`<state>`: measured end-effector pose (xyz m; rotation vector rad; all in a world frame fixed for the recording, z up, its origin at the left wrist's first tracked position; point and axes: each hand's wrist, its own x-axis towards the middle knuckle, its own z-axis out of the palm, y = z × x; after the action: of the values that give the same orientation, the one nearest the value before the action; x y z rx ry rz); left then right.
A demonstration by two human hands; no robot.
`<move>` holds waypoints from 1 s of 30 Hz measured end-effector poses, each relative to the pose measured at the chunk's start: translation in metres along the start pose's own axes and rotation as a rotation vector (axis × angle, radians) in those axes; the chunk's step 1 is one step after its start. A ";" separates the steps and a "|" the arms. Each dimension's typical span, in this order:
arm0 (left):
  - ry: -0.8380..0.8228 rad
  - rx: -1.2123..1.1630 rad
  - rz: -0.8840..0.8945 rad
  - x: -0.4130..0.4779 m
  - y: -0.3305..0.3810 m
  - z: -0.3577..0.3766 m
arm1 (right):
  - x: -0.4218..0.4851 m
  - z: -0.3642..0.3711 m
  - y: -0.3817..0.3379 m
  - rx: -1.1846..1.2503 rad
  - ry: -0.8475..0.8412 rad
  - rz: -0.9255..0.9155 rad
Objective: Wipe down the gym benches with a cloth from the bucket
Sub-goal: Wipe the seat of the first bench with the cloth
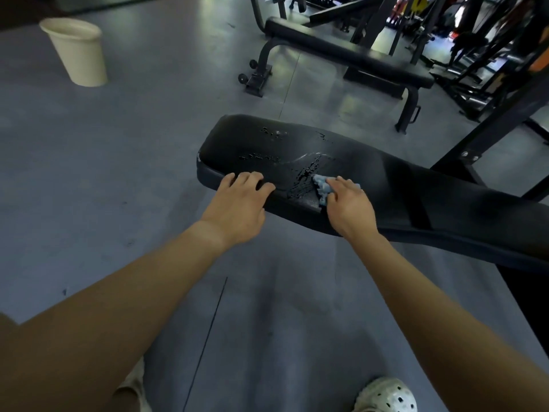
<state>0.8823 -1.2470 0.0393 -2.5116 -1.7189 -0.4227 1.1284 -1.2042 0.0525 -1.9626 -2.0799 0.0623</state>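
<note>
**A:** Head view: what are your fingers doing?

**B:** The fingers of my right hand (pixel 347 203) curl around the blue cloth (pixel 322 187) and press it onto the black bench (pixel 386 185), right beside the wet streaks (pixel 306 173). My left hand (pixel 237 203) rests loosely on the bench's near edge and grips nothing.

**A:** And the bucket?

**B:** The bucket (pixel 77 52) stands on the grey floor (pixel 148 144), well apart from me on my left. A second bench (pixel 341 52) sits beyond this one.
</note>
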 end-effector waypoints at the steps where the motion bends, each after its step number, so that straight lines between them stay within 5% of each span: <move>1: -0.006 0.001 0.001 -0.001 -0.001 0.000 | 0.000 0.005 -0.008 -0.017 0.002 -0.015; 10: 0.010 0.009 -0.035 0.006 0.010 0.005 | -0.033 0.013 -0.027 -0.163 -0.098 -0.357; 18: -0.014 0.018 -0.074 0.007 0.020 0.002 | 0.036 -0.002 0.004 -0.141 -0.203 0.017; 25: 0.074 -0.029 -0.062 0.024 0.023 -0.009 | -0.003 0.002 -0.019 -0.084 -0.256 -0.237; 30: 0.039 -0.009 0.112 0.038 0.034 -0.012 | 0.005 -0.011 -0.006 -0.033 -0.303 -0.280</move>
<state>0.9242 -1.2281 0.0636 -2.5719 -1.5575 -0.4686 1.1252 -1.2015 0.0656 -1.7481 -2.5435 0.2854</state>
